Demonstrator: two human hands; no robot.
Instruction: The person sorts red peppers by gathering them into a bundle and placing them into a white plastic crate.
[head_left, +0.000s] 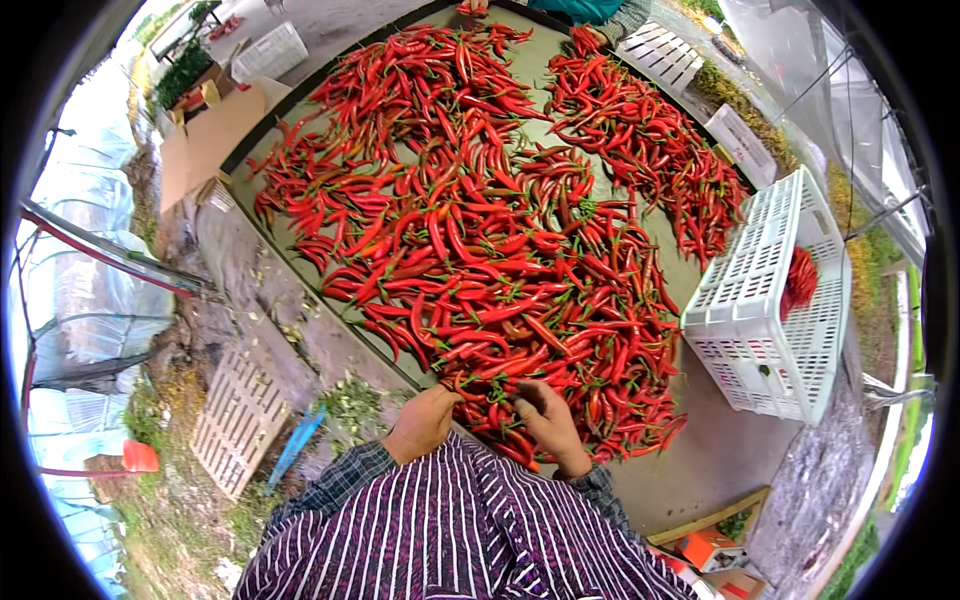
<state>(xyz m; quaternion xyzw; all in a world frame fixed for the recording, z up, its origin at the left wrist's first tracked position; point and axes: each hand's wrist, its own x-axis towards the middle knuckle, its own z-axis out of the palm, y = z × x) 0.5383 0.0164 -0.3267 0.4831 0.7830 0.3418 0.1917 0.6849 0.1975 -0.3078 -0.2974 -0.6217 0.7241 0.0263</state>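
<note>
A wide table (735, 440) carries a thick spread of red chili peppers (480, 270) with green stems. At its near edge my left hand (425, 422) is closed, thumb and fingers pinched together at the border of the peppers; what sits between the fingertips is too small to make out. Just to the right, my right hand (550, 425) reaches over the peppers with bent fingers, thumb and forefinger apart, and no pepper plainly gripped. Some peppers lie between and under the two hands.
A white plastic crate (765, 310) holding a red bundle stands tilted on the right edge. Another person's hand (473, 8) and sleeve (625, 20) show at the far edge. A slatted pallet (240, 420) and cardboard (205, 145) lie left; boxes (710, 550) sit lower right.
</note>
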